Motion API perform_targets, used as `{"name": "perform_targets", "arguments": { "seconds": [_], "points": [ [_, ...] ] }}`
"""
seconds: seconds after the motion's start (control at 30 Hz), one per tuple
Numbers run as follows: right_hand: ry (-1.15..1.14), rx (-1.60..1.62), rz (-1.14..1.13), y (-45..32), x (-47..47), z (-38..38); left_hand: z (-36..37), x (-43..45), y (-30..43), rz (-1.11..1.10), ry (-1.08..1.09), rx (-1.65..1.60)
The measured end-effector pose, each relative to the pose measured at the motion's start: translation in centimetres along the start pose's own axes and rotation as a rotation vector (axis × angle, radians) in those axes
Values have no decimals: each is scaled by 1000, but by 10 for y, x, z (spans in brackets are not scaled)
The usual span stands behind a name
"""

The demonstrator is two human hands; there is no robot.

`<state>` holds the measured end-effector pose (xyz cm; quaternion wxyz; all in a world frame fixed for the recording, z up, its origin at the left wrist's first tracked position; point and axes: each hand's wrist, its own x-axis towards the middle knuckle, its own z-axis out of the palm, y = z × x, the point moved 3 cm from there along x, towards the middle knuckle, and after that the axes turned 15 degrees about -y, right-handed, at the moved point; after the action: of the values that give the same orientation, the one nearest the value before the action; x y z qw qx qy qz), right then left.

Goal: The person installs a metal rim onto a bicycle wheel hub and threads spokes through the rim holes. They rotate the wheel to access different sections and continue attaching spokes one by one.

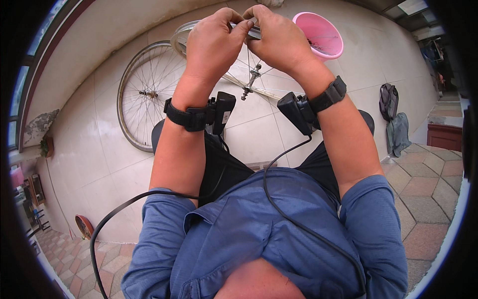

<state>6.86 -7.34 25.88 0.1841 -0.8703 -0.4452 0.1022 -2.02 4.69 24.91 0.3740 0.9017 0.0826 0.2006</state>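
A bicycle wheel rim (182,31) of silver metal is raised before me at the top of the head view. My left hand (214,46) grips it from the left, thumb and fingers bunched at its near section. From the other side my right hand (280,43) grips the same section, its fingertips almost meeting the left ones. Whatever small part lies between the fingertips is hidden. Below the hands hangs the wheel's hub (254,74) with its axle, and only some spokes (248,56) run from it to the rim.
Another spoked bicycle wheel (123,99) lies on the tiled floor (112,157) at left. Beyond my right hand stands a pink bucket (336,31) with loose spokes inside. Black cables (112,213) trail from the wrist-mounted devices (225,112). A dark bag (388,101) sits at far right.
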Motion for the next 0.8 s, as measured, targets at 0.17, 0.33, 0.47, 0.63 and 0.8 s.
{"name": "perform_targets", "arguments": {
  "seconds": [0.17,0.33,0.47,0.63,0.8],
  "points": [
    [75,35,-105,-4,-1,-3,2,0,-2,-25,-14,-28],
    [14,56,-57,-4,0,-5,2,2,-4,9,-15,-118],
    [6,72,-33,-4,0,-6,2,1,-4,-7,-28,-59],
    [7,71,-31,-5,-1,-7,3,1,-3,4,-17,-103],
    [29,69,-57,-6,-5,-9,2,2,-5,-18,-60,55]
  ]
}}
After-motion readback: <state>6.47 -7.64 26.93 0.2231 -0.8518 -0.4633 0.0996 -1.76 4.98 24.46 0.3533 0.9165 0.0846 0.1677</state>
